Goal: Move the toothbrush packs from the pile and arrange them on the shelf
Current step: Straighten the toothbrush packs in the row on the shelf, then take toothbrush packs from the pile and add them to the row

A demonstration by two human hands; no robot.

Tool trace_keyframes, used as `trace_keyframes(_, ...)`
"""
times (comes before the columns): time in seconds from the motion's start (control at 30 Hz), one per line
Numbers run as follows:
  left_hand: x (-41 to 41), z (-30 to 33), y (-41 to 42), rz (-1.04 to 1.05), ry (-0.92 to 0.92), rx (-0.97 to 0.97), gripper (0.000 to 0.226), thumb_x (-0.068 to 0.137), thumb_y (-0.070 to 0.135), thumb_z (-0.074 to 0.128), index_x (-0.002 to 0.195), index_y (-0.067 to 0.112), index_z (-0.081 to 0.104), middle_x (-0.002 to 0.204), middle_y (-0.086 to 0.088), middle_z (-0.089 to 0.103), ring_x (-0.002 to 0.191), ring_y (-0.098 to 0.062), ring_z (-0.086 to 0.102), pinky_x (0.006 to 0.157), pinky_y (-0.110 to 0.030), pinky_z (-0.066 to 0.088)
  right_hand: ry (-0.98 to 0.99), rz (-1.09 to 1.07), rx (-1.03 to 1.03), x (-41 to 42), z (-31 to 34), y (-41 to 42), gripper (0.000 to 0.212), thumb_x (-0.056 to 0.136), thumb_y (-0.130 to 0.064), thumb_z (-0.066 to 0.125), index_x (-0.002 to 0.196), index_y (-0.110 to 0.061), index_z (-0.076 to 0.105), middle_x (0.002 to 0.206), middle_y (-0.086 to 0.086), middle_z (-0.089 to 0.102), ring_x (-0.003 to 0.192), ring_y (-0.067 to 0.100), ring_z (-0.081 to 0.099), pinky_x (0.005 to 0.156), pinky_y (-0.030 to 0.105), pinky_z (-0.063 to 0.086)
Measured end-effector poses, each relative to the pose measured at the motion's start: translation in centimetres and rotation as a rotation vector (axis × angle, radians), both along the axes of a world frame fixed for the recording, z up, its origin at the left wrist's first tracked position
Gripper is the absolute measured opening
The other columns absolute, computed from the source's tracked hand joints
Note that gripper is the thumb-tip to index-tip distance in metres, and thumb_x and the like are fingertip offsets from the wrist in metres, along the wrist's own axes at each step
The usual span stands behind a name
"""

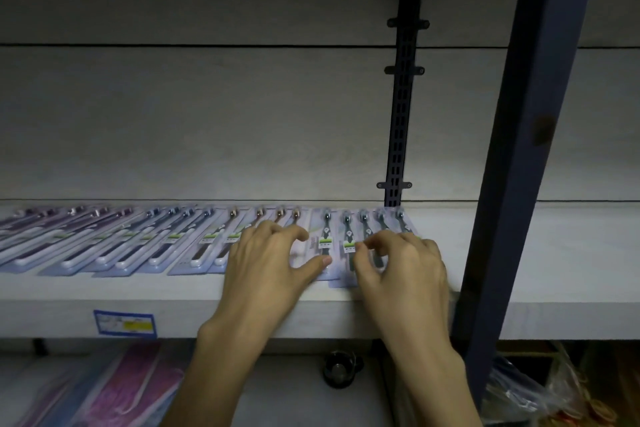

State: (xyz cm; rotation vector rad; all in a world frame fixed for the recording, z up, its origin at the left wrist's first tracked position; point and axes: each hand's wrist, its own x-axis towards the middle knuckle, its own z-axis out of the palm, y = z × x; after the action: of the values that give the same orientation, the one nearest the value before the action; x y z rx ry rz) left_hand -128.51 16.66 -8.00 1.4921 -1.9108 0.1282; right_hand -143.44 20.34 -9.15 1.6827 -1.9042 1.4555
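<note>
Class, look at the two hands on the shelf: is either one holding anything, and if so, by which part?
Neither plainly grips anything. The left hand and right hand rest curled fingertips on the middle of the toothbrush packs lying flat on the shelf.

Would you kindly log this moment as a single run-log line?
left hand: touching toothbrush packs | right hand: fingertips on packs | packs: overlapping row on shelf | stage: straightening right end

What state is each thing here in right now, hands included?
Packs: lying flat in an overlapping row on the shelf.
Shelf: bare at its right end.
Left hand: fingers curled, resting on the packs.
Right hand: fingertips on the rightmost packs.
Price label: stuck on the shelf's front edge.
</note>
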Motion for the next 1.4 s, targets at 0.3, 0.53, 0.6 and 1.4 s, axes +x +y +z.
trace_keyframes(0.3, 4.9, 0.6, 2.0, 0.098, 0.052, -0.038, 0.045, 0.079, 0.058, 0.061, 0.117, 0.035, 0.060, 0.119, 0.008, 0.057, 0.113, -0.018, 0.048, 0.088, -0.031, 0.038, 0.111, 0.066, -0.044, 3.6, 1.5, 0.0, 0.019, 0.083, -0.028, 0.064, 0.093, -0.014, 0.072, 0.090, 0.007, 0.070, 0.086, 0.030, 0.056, 0.073, 0.037, 0.045)
trace_keyframes(0.53, 13.1, 1.0, 4.5, 0.170, 0.080, -0.062, 0.040, 0.082, 0.054, 0.060, 0.117, 0.035, 0.059, 0.120, 0.009, 0.057, 0.114, -0.015, 0.048, 0.089, -0.030, 0.038, 0.192, 0.213, -0.047, 12.1, 2.3, 0.8, 0.024, 0.083, -0.031, 0.064, 0.102, -0.017, 0.069, 0.095, 0.004, 0.070, 0.088, 0.027, 0.057, 0.073, 0.037, 0.045)
trace_keyframes(0.6, 16.5, 1.0, 5.6, 0.211, 0.082, -0.081, 0.038, 0.082, 0.052, 0.061, 0.116, 0.035, 0.060, 0.118, 0.008, 0.058, 0.112, -0.016, 0.049, 0.089, -0.030, 0.038, 0.210, 0.268, -0.038, 15.6, 2.3, 1.2, 0.025, 0.084, -0.033, 0.063, 0.104, -0.019, 0.068, 0.097, 0.004, 0.070, 0.090, 0.027, 0.057, 0.075, 0.038, 0.046)
trace_keyframes(1.4, 59.4, 0.2, 23.3, 0.674, 0.004, -0.097, 0.032, 0.088, 0.044, 0.057, 0.117, 0.033, 0.060, 0.115, 0.008, 0.059, 0.106, -0.017, 0.050, 0.088, -0.034, 0.041, 0.152, 0.794, -0.008, 59.3, 1.4, 10.8, 0.027, 0.088, -0.036, 0.057, 0.110, -0.022, 0.063, 0.102, 0.000, 0.066, 0.098, 0.022, 0.053, 0.083, 0.038, 0.045)
